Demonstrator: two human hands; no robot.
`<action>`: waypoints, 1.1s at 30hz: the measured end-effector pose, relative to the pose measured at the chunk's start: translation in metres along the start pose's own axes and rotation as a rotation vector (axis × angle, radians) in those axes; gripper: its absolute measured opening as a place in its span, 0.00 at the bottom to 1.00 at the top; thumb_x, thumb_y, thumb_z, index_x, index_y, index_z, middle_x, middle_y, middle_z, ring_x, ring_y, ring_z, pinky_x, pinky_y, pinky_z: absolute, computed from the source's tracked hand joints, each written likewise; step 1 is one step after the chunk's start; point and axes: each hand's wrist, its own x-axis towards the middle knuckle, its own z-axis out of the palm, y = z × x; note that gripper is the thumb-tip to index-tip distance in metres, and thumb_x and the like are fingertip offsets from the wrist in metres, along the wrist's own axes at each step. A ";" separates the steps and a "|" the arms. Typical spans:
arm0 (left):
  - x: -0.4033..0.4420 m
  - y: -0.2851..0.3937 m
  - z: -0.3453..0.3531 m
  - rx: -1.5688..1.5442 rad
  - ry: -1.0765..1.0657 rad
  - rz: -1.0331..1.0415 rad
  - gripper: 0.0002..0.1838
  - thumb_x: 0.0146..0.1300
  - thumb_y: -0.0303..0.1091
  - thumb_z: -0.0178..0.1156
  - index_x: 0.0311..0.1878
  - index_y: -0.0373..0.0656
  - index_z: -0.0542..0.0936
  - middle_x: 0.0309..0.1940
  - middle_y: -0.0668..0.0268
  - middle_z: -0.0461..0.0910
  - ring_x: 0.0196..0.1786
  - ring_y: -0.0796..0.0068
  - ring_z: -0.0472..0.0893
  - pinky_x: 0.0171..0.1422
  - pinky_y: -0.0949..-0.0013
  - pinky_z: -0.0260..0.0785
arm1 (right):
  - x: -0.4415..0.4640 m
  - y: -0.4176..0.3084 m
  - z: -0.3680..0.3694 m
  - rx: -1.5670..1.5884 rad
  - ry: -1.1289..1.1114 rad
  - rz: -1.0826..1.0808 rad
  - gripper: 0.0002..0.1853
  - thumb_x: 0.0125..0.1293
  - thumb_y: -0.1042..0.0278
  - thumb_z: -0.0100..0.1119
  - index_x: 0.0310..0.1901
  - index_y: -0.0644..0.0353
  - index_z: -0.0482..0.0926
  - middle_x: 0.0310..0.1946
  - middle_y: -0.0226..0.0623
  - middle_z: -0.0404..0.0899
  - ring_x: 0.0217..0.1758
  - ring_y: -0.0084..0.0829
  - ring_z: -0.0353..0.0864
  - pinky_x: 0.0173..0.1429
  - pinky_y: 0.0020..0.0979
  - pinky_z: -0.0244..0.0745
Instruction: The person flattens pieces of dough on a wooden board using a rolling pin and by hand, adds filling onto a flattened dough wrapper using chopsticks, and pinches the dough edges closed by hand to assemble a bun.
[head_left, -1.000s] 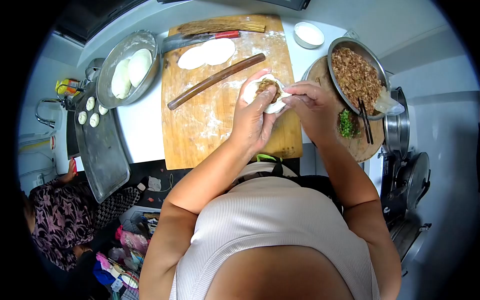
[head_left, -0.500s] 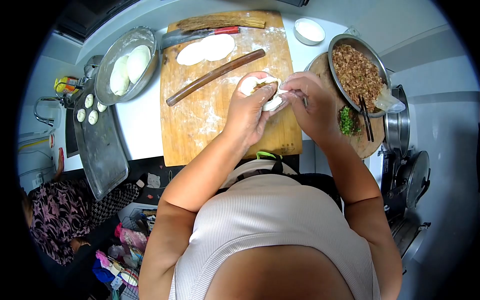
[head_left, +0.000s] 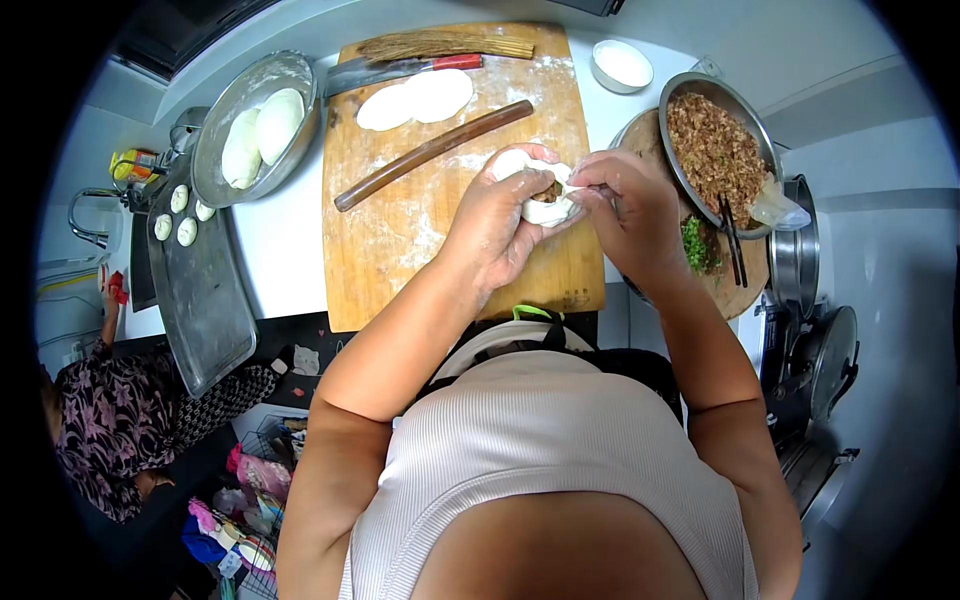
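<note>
Left hand (head_left: 495, 228) cups the round white dough wrapper (head_left: 546, 213), thumb at its opening; right hand (head_left: 632, 205) pinches its edge. Wrapper is held above the rectangular yellow-brown wooden board (head_left: 375, 285), right-hand part. Risk: dough could tear if tugged too hard; brown minced filling (head_left: 552, 191) could smear the rim and weaken the pinch. Vs a second ago: opening narrower, less filling showing.

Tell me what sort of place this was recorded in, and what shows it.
Probably a kitchen, though home or commercial I cannot tell: a rolling pin lies on a floured wooden board, and a tap shows at far left.
</note>
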 end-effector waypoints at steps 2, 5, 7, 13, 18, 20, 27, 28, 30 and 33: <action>0.000 0.000 0.001 0.006 -0.003 0.000 0.11 0.62 0.19 0.50 0.47 0.39 0.68 0.45 0.58 0.71 0.48 0.62 0.79 0.54 0.53 0.80 | 0.001 0.002 -0.001 0.025 -0.018 0.029 0.07 0.54 0.80 0.63 0.35 0.62 0.77 0.31 0.40 0.79 0.35 0.40 0.81 0.39 0.33 0.75; -0.001 0.002 0.006 0.010 -0.003 0.013 0.10 0.63 0.19 0.49 0.47 0.39 0.68 0.45 0.58 0.71 0.48 0.62 0.79 0.54 0.54 0.81 | 0.002 0.002 -0.003 0.043 -0.022 0.090 0.07 0.55 0.79 0.62 0.37 0.63 0.77 0.31 0.40 0.79 0.36 0.39 0.82 0.39 0.32 0.76; 0.000 0.003 0.008 0.020 0.005 0.022 0.09 0.64 0.20 0.49 0.47 0.39 0.69 0.45 0.58 0.72 0.48 0.62 0.80 0.53 0.54 0.81 | 0.004 -0.003 -0.004 0.062 -0.026 0.134 0.08 0.56 0.79 0.62 0.37 0.63 0.77 0.32 0.41 0.79 0.36 0.38 0.82 0.39 0.32 0.76; -0.001 0.008 0.013 0.139 0.032 0.011 0.10 0.64 0.20 0.49 0.48 0.38 0.72 0.46 0.56 0.74 0.46 0.62 0.81 0.52 0.54 0.81 | 0.012 -0.011 -0.008 0.028 -0.058 0.069 0.13 0.55 0.78 0.62 0.44 0.61 0.79 0.32 0.41 0.79 0.34 0.38 0.82 0.39 0.32 0.76; -0.003 0.016 0.010 0.185 -0.013 -0.025 0.19 0.65 0.25 0.51 0.59 0.38 0.67 0.55 0.51 0.71 0.56 0.59 0.77 0.60 0.50 0.75 | 0.019 -0.005 -0.006 -0.115 -0.085 -0.023 0.08 0.55 0.75 0.63 0.38 0.60 0.81 0.33 0.40 0.79 0.33 0.40 0.80 0.38 0.31 0.76; -0.003 0.019 0.006 0.064 -0.071 -0.041 0.22 0.65 0.26 0.51 0.62 0.39 0.64 0.56 0.51 0.70 0.57 0.59 0.76 0.61 0.50 0.74 | 0.020 -0.003 -0.004 -0.107 -0.066 -0.010 0.06 0.54 0.75 0.64 0.35 0.60 0.82 0.33 0.40 0.79 0.33 0.40 0.80 0.38 0.32 0.76; -0.004 0.005 -0.008 -0.076 -0.143 0.096 0.21 0.69 0.27 0.46 0.65 0.40 0.61 0.56 0.51 0.69 0.57 0.58 0.76 0.62 0.49 0.73 | 0.020 0.000 0.010 0.201 0.012 0.188 0.06 0.55 0.80 0.64 0.35 0.64 0.80 0.32 0.37 0.79 0.34 0.28 0.79 0.39 0.25 0.75; -0.004 0.003 -0.009 -0.067 -0.124 0.097 0.20 0.69 0.27 0.45 0.64 0.40 0.61 0.56 0.51 0.69 0.57 0.58 0.76 0.62 0.49 0.74 | 0.020 -0.002 0.011 0.251 -0.017 0.216 0.06 0.55 0.82 0.63 0.36 0.65 0.80 0.32 0.36 0.80 0.34 0.23 0.78 0.40 0.22 0.74; -0.005 0.006 -0.008 -0.004 -0.071 0.091 0.17 0.70 0.26 0.44 0.61 0.39 0.64 0.54 0.51 0.70 0.55 0.59 0.77 0.60 0.50 0.76 | 0.023 -0.001 0.007 0.131 -0.079 0.031 0.08 0.54 0.80 0.63 0.37 0.62 0.80 0.31 0.38 0.79 0.34 0.33 0.80 0.39 0.28 0.75; -0.009 0.012 -0.003 0.072 -0.003 0.066 0.13 0.70 0.26 0.45 0.56 0.38 0.69 0.51 0.53 0.73 0.51 0.60 0.79 0.56 0.54 0.78 | 0.027 -0.007 0.004 0.028 -0.157 -0.008 0.09 0.54 0.78 0.63 0.38 0.59 0.81 0.31 0.40 0.79 0.33 0.38 0.81 0.39 0.31 0.76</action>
